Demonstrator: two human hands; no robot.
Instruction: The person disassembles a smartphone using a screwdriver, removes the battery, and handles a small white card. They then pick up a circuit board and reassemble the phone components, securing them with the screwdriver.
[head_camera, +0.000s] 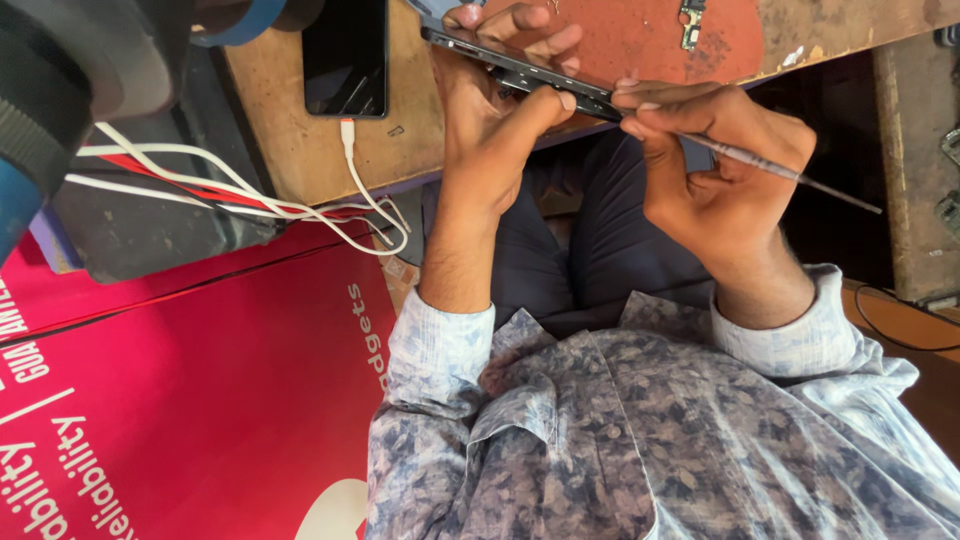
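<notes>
The left hand clamps the dark phone edge-on above the table; the right hand pinches a thin metal tool at its seam. Best kept shallow, steady.

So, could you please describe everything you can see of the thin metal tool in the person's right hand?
The thin metal tool is a slim, silvery rod, like a fine probe or a small screwdriver, with a slightly thicker grey shaft. The right hand grips it between thumb and fingers, and its long tail sticks out past the hand towards the right. Its working tip is hidden behind the fingers, near the edge of the dark phone, which the left hand holds tilted above the wooden bench.
</notes>
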